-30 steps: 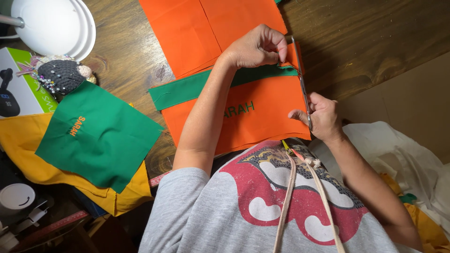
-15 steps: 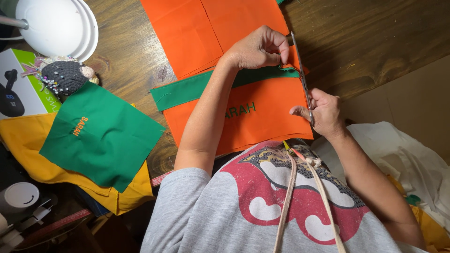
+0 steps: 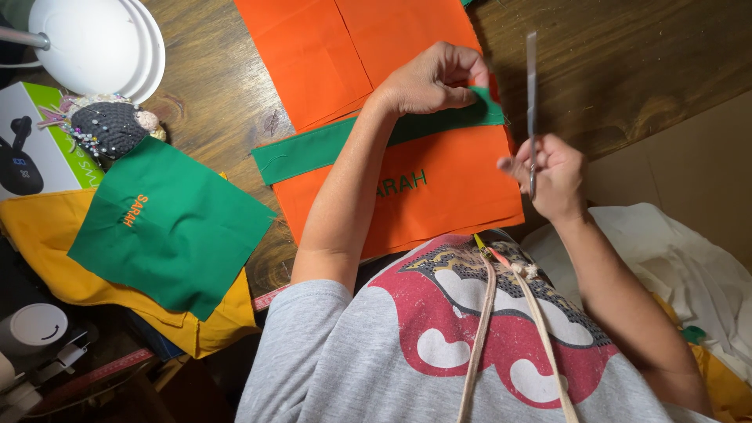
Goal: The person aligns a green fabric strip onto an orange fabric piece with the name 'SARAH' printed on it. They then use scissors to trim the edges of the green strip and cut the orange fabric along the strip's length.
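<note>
A green fabric strip (image 3: 329, 145) lies slantwise across an orange fabric panel (image 3: 439, 196) on the wooden table (image 3: 227, 102). The left hand (image 3: 435, 78) presses down on the strip's right end, fingers curled and closed on the green cloth where it meets the panel's edge. The right hand (image 3: 548, 174) is just beside that edge, lifted a little off the table, its fingers closed around the handles of a pair of scissors (image 3: 531, 94). The blades point up and away from the person and look closed together, though the blur makes that hard to tell. They touch no cloth.

2 more orange pieces (image 3: 345, 47) lie further back, under the strip. To the left, well apart, a green square of cloth (image 3: 172, 227) rests on yellow fabric (image 3: 47, 251). Above it sits a dark pincushion (image 3: 113, 129) stuck with pins, next to a white and green box (image 3: 31, 149). A white lamp base (image 3: 98, 43) stands in the far left corner. White cloth (image 3: 674, 266) lies at the person's right.
</note>
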